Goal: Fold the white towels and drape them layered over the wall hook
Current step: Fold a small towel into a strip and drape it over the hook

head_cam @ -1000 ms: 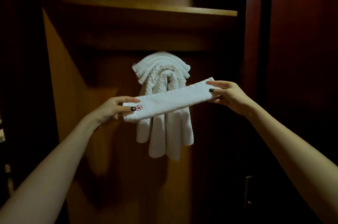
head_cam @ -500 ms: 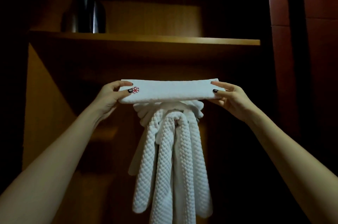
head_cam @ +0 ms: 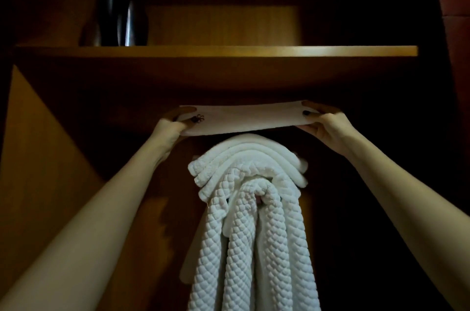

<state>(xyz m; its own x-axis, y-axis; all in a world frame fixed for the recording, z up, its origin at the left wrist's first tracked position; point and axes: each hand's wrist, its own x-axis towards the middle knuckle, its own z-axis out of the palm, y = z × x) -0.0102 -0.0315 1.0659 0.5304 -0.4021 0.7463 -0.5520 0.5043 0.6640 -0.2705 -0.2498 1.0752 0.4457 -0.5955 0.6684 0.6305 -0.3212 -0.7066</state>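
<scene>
A narrow folded white towel (head_cam: 244, 120) with a small embroidered mark near its left end is stretched level just under the shelf. My left hand (head_cam: 175, 125) pinches its left end and my right hand (head_cam: 323, 125) pinches its right end. Directly beneath it, several white quilted towels (head_cam: 249, 198) hang layered over the wall hook, their ends trailing down past the bottom of the frame. The hook itself is hidden by the towels. The held towel sits just above the top of the hanging stack; I cannot tell if they touch.
A wooden shelf (head_cam: 216, 52) runs across close above the held towel. A dark shiny vessel (head_cam: 122, 18) stands on it at the left. Wooden cabinet panels (head_cam: 45, 148) close in on the left, and a reddish panel (head_cam: 455, 18) stands at the right.
Both hands have lifted the folded towel from a tilted hold in front of the hanging towels to a level hold just above them, under the shelf. The camera has come closer.
</scene>
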